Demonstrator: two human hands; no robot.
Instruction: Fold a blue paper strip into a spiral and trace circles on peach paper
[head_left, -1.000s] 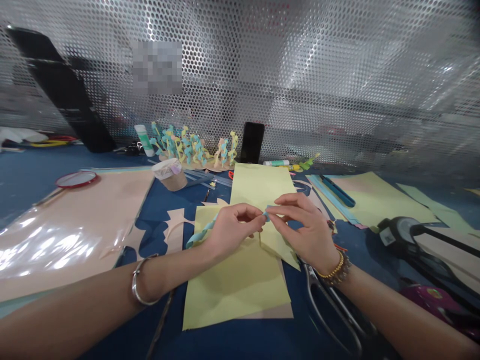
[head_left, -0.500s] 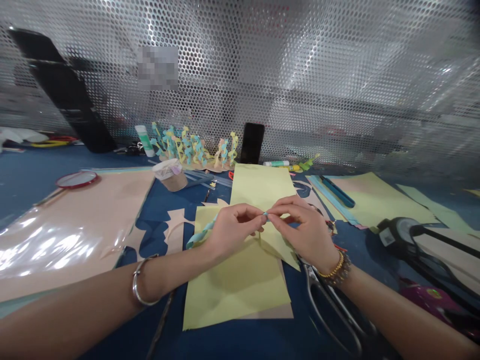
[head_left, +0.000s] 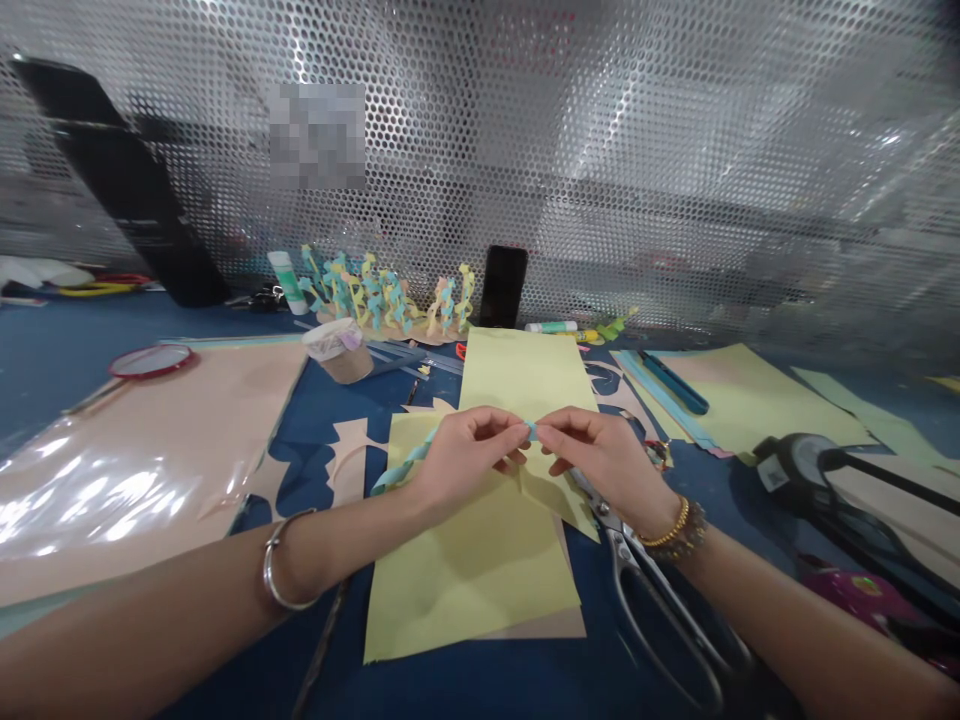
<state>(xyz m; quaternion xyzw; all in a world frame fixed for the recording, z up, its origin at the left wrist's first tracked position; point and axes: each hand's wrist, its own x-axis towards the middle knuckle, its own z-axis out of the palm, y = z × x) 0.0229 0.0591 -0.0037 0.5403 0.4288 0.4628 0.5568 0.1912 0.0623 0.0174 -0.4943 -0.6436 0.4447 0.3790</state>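
My left hand (head_left: 469, 452) pinches a light blue paper strip (head_left: 397, 472), whose wavy loose end sticks out to the left behind the wrist. Fingertips of my right hand (head_left: 600, 458) are closed on the same strip, close beside the left fingertips. Both hands are above yellow paper sheets (head_left: 472, 580). Beneath and beside my right wrist lie metal scissors (head_left: 660, 600). The middle of the strip is hidden behind my left hand.
Curly paper shapes (head_left: 386, 295) stand at the back beside a phone (head_left: 503, 287). A paper-covered cup (head_left: 339, 352) and magnifying glass (head_left: 153, 361) are left. A blue cutter (head_left: 673, 384) and black tape dispenser (head_left: 832, 500) are right.
My right hand's fingers have drawn together and lowered slightly at the strip, uncovering more of the scissors. My left hand has barely moved.
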